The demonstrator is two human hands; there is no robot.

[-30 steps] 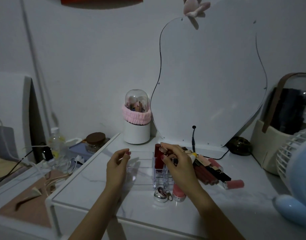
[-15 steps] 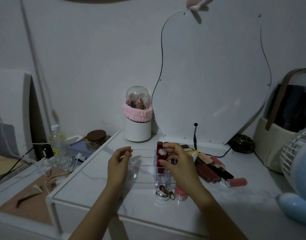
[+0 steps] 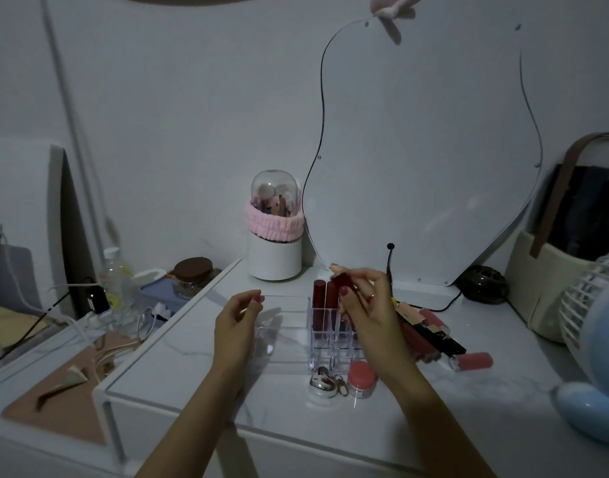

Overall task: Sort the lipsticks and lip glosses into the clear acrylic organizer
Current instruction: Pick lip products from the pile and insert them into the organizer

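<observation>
Lipstick [image 3: 342, 281] pinched in my right hand [image 3: 368, 305], tilted, just above organizer [image 3: 282, 336] slots; left hand [image 3: 236, 317] loosely curled, steadying organizer's left edge, w/ nothing gripped.

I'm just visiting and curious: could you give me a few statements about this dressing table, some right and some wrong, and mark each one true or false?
1. The right hand holds a dark red lipstick tube above the clear acrylic organizer. True.
2. Two dark red tubes already stand upright in the organizer. True.
3. The left hand holds a lipstick. False: it holds none and rests at the organizer's left edge.
4. The round pink-lidded jar sits inside the organizer. False: it stands on the white tabletop in front of it.
</observation>
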